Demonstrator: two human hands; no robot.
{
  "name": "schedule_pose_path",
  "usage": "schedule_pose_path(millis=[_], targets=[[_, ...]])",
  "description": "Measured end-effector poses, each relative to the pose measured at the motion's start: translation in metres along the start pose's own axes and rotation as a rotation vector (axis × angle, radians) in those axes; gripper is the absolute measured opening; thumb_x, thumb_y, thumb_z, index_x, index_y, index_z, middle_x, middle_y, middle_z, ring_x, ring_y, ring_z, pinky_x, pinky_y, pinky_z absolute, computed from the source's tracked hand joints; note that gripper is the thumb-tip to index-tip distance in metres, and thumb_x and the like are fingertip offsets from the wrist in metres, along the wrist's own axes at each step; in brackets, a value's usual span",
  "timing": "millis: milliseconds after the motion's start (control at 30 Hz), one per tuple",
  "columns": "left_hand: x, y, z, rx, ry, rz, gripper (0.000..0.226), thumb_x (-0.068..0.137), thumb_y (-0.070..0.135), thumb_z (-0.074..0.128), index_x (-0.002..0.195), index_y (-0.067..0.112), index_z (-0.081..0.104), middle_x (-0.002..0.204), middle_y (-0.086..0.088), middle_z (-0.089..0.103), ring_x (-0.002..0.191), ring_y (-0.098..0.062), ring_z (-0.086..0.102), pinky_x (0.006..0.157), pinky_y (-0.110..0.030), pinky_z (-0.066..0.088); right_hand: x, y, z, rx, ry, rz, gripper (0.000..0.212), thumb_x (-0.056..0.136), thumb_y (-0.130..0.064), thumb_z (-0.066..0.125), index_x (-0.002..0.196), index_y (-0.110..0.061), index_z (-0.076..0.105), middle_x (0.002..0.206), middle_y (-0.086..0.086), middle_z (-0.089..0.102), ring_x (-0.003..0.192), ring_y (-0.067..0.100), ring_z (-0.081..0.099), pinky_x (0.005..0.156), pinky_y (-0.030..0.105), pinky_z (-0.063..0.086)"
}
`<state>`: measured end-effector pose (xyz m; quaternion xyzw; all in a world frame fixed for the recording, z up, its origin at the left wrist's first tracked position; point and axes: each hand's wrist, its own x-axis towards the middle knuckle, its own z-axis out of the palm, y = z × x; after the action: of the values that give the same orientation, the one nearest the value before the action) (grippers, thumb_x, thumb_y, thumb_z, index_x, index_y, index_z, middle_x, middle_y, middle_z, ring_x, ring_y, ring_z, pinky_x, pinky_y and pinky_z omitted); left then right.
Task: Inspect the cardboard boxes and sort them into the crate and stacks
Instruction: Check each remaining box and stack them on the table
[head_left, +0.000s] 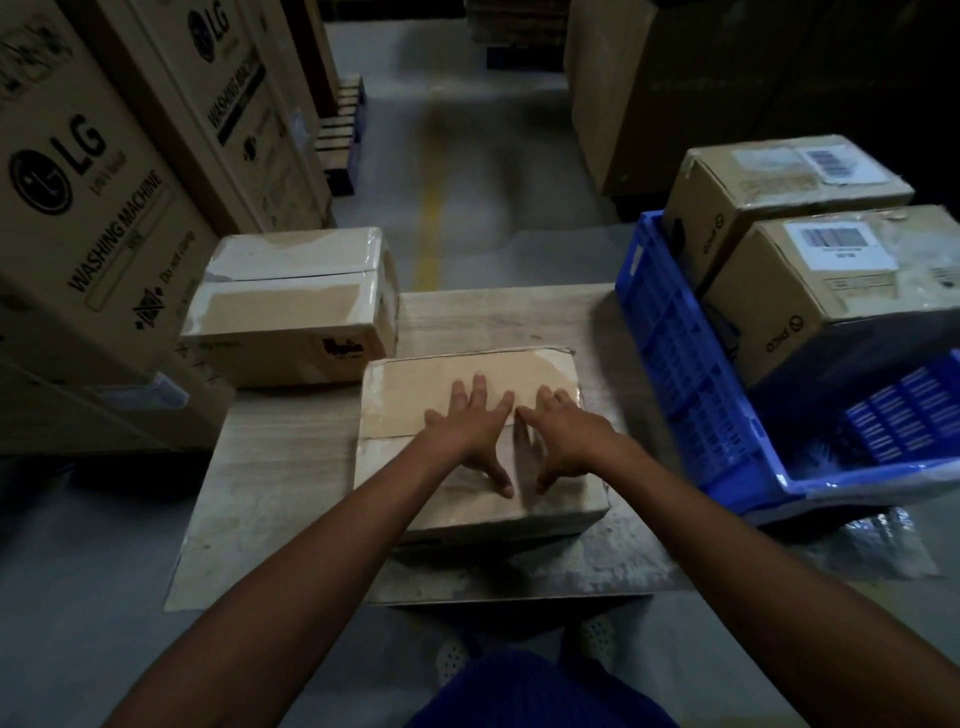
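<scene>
Brown taped cardboard box (415, 387) lies in the middle of the pale wooden bench (291, 467), looking stiff, fairly light and tape-slick, with the left hand (467, 428) and right hand (566, 434) pressing its lid, fingers (478, 389) spread flat, so its side walls seem the better hold.

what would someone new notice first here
The left hand and right hand lie flat, fingers spread, side by side on the cardboard box at the middle of the low table. To the right, a bright blue crate holds a near labelled box and a far labelled box. Tall washing machine cartons stand on the left.
</scene>
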<state>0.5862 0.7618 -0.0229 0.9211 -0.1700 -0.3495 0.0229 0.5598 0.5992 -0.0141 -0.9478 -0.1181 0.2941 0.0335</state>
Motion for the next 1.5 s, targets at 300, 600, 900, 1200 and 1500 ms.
schedule_pose_path(millis=[300, 600, 900, 1200, 1500], targets=[[0.011, 0.023, -0.006, -0.039, 0.026, -0.005, 0.139, 0.065, 0.049, 0.089, 0.155, 0.037, -0.016, 0.159, -0.003, -0.036, 0.148, -0.035, -0.028, 0.113, -0.072, 0.008, 0.009, 0.012, 0.001, 0.083, 0.038, 0.014, 0.123, 0.068, -0.042, 0.09, 0.161, -0.028, 0.011, 0.17, 0.011, -0.002, 0.156, 0.035, -0.001, 0.119, 0.058, 0.028], [0.022, 0.037, -0.02, -0.092, 0.04, -0.044, 0.145, 0.06, 0.057, 0.088, 0.156, 0.031, -0.017, 0.162, 0.002, -0.032, 0.149, -0.034, -0.027, 0.112, -0.072, 0.009, 0.022, 0.026, -0.013, 0.09, 0.085, -0.011, 0.114, 0.069, -0.042, 0.089, 0.159, -0.021, 0.023, 0.168, 0.01, 0.012, 0.155, 0.033, 0.01, 0.115, 0.053, 0.036], [0.028, 0.031, -0.026, -0.037, 0.089, -0.061, 0.14, 0.063, 0.052, 0.089, 0.158, 0.028, -0.011, 0.161, 0.0, -0.032, 0.149, -0.035, -0.025, 0.113, -0.072, 0.009, 0.033, 0.033, -0.025, 0.109, 0.07, -0.02, 0.122, 0.068, -0.038, 0.09, 0.162, -0.026, 0.013, 0.169, 0.013, -0.002, 0.156, 0.035, -0.001, 0.117, 0.054, 0.033], [0.031, 0.008, -0.022, -0.058, 0.085, -0.075, 0.141, 0.061, 0.051, 0.09, 0.158, 0.031, -0.012, 0.162, -0.002, -0.031, 0.15, -0.033, -0.022, 0.114, -0.069, 0.011, 0.043, 0.018, -0.025, 0.043, 0.064, -0.033, 0.138, 0.062, -0.052, 0.091, 0.163, -0.025, 0.001, 0.169, 0.013, -0.007, 0.155, 0.035, -0.007, 0.122, 0.06, 0.012], [0.022, -0.018, -0.023, -0.099, 0.1, -0.051, 0.136, 0.065, 0.047, 0.088, 0.158, 0.031, -0.01, 0.162, 0.0, -0.03, 0.151, -0.031, -0.022, 0.116, -0.068, 0.009, 0.043, -0.006, -0.027, 0.094, -0.018, -0.036, 0.136, 0.065, -0.051, 0.091, 0.161, -0.031, -0.003, 0.169, 0.009, -0.015, 0.155, 0.035, -0.012, 0.12, 0.066, 0.015]])
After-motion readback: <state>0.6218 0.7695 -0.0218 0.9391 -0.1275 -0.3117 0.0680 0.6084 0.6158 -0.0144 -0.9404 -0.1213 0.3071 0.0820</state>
